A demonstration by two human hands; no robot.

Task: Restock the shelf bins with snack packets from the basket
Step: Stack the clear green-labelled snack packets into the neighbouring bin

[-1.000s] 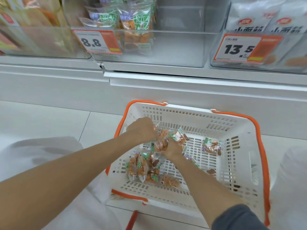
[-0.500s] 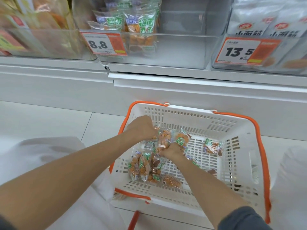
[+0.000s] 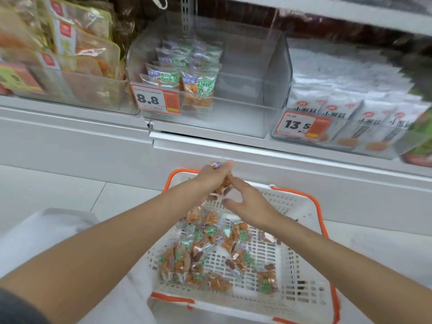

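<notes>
Now the left hand [image 3: 211, 177] clutches a bunch of snack packets [image 3: 222, 186] above the far rim of the basket [image 3: 323, 222]. The right hand [image 3: 247, 202] is just beside them, fingers spread, holding nothing. Loose packets [image 3: 210, 251] lie below, shelf bin [image 3: 247, 94] beyond.

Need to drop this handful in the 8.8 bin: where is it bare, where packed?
Bare: right half of the clear bin, between the standing packets and its right wall. Crowded: its left side, behind the 8.8 tag. In the basket, mesh along the right wall is bare; loose packets fill left and centre.
</notes>
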